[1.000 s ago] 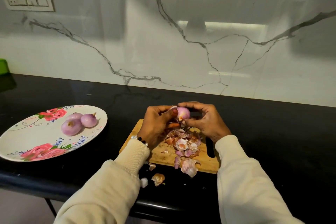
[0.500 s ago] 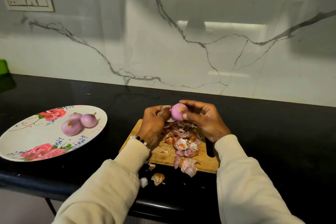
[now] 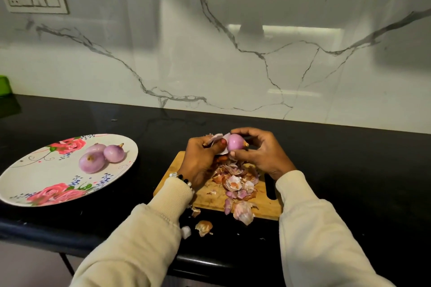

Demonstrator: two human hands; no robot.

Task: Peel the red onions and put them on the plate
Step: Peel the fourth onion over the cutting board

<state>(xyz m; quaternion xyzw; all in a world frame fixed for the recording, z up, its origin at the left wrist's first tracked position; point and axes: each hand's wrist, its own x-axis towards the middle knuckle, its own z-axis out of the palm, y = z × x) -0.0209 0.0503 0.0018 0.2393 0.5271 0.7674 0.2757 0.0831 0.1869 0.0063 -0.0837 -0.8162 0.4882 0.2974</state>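
Both hands raised over the chopping board [image 3: 268, 208], peeling.
The right hand [image 3: 261, 151] curled its fingers round the onion [image 3: 235, 142]; the left hand [image 3: 201, 158] pinched loose skin [image 3: 215, 138] (three peeled onions [image 3: 92, 162] lay on the plate [image 3: 28, 184]).

Single head-worn view looks forward and down, close over the countertop [image 3: 349, 170].

Dim, soft light; glare streak on the marble backsplash [image 3: 291, 30]; wide-angle edges curve.
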